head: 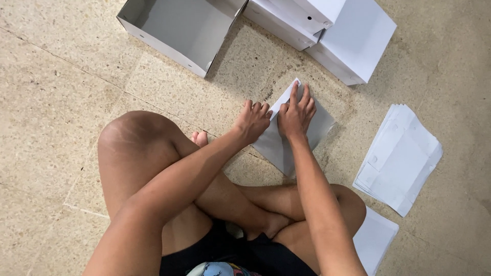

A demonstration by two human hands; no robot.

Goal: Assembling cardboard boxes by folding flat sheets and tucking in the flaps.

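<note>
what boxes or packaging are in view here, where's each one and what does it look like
Open box: top left on floor, grey inside, white walls.
Stacked boxes: top centre-right, white, rectangular.
Flat card sheet: under both hands, grey-white.
Flat sheet stack: right, white.
No labels, signs or screens.

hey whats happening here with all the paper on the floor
A person sits cross-legged on a speckled tile floor, both hands pressed on a flat grey cardboard sheet with a white flap folded over it. The right hand flattens the flap; the left hand holds the sheet's edge. An open grey box and stacked white boxes lie ahead, with a pile of flat white sheets to the right.
</note>
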